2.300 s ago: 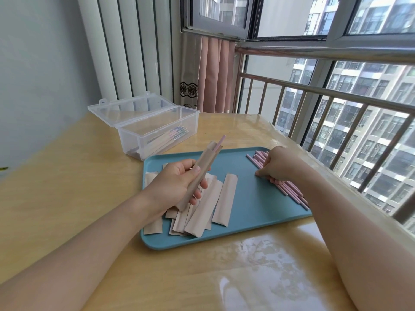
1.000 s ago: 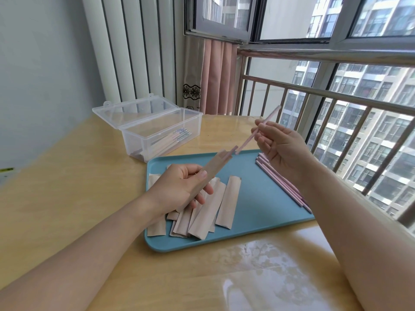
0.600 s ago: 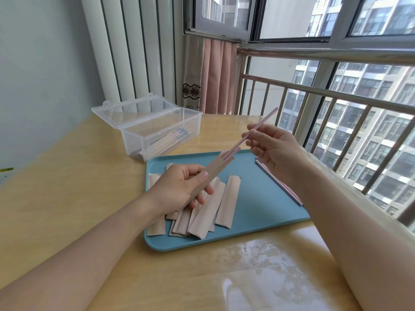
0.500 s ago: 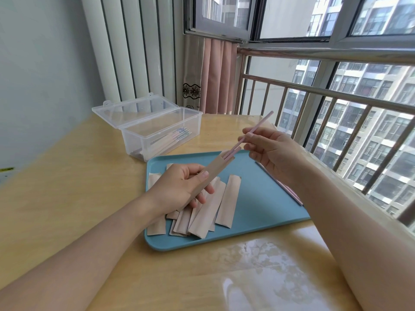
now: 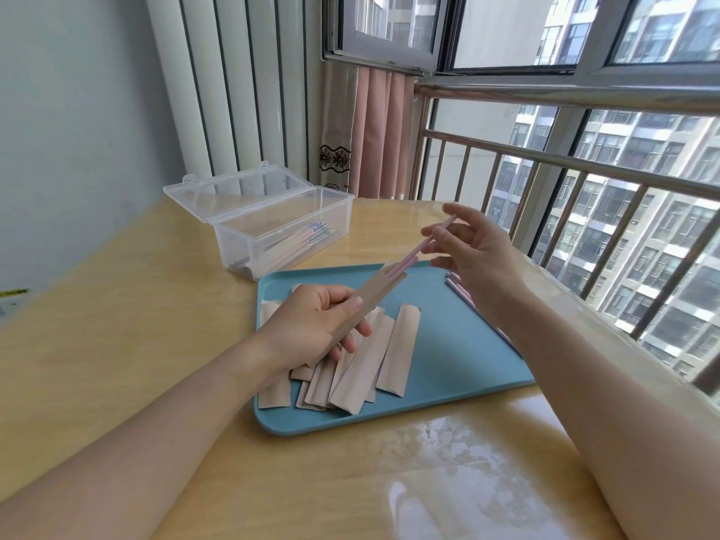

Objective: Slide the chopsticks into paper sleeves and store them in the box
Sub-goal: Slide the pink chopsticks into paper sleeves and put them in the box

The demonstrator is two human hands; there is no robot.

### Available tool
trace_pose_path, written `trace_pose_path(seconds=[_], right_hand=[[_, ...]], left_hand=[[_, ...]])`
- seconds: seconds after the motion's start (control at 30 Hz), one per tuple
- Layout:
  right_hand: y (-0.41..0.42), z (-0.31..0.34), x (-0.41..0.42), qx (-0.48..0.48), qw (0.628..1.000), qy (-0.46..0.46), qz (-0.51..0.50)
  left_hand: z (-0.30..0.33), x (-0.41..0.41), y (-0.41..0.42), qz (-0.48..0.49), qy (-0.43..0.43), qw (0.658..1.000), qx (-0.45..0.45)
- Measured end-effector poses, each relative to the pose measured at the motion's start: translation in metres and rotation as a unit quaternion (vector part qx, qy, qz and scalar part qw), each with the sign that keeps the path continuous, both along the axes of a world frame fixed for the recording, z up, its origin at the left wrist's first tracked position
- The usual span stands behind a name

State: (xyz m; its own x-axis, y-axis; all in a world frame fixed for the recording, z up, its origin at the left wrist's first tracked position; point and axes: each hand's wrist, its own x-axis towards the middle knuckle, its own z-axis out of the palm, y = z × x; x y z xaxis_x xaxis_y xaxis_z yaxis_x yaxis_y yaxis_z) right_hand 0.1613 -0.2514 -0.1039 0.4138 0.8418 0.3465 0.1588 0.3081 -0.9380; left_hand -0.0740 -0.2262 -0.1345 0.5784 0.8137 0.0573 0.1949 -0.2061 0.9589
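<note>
Chopsticks (image 5: 413, 257), pink and thin, stick up out of the open mouth of a paper sleeve (image 5: 364, 305) that the left hand (image 5: 311, 329) grips around its lower half, thumb laid along the front and fingers curled behind. The sleeve tilts up and away toward the right hand (image 5: 473, 253), which is raised just beyond it with fingers spread loosely; its thumb and forefinger seem to pinch the longer chopstick near the top (the contact is small and hard to make out). One chopstick sits deep in the sleeve, the other only partly in.

Under the left hand lies a fanned pile of empty sleeves (image 5: 350, 364) on a blue tray (image 5: 448, 376). Below and behind the right forearm, a few loose pink chopsticks (image 5: 457, 288) rest along the tray's far edge. Beyond the left hand, well apart from the tray, a clear plastic box (image 5: 280, 231) stands open on the tabletop (image 5: 136, 325) with its lid back and several wrapped pairs inside.
</note>
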Motion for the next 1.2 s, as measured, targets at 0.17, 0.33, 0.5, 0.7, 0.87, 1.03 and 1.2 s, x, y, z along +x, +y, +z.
trace_pose_path(seconds=[0.17, 0.33, 0.5, 0.7, 0.87, 1.03, 1.2], right_hand=[[0.000, -0.009, -0.009, -0.033, 0.997, -0.051, 0.048], [0.000, -0.010, -0.011, -0.056, 0.991, -0.092, 0.082], [-0.001, -0.013, -0.014, -0.070, 0.986, -0.099, 0.115], [-0.002, -0.010, -0.022, -0.063, 0.990, -0.012, 0.125], [0.037, 0.025, -0.024, -0.040, 0.988, 0.138, 0.059], [0.120, 0.084, -0.046, -0.081, 0.995, 0.048, 0.033], [0.185, 0.098, -0.079, -0.161, 0.979, -0.116, 0.043]], left_hand=[[0.000, 0.000, 0.001, 0.007, -0.005, 1.000, 0.000], [-0.002, 0.000, 0.003, 0.006, -0.004, 1.000, 0.001], [-0.002, -0.001, 0.005, 0.007, -0.005, 1.000, -0.002], [0.004, -0.003, 0.007, 0.050, -0.039, 0.998, -0.010], [0.002, -0.024, 0.046, 0.299, -0.199, 0.933, 0.031], [-0.016, -0.037, 0.068, 0.353, -0.142, 0.923, 0.051], [-0.014, -0.035, 0.063, 0.338, -0.111, 0.924, 0.142]])
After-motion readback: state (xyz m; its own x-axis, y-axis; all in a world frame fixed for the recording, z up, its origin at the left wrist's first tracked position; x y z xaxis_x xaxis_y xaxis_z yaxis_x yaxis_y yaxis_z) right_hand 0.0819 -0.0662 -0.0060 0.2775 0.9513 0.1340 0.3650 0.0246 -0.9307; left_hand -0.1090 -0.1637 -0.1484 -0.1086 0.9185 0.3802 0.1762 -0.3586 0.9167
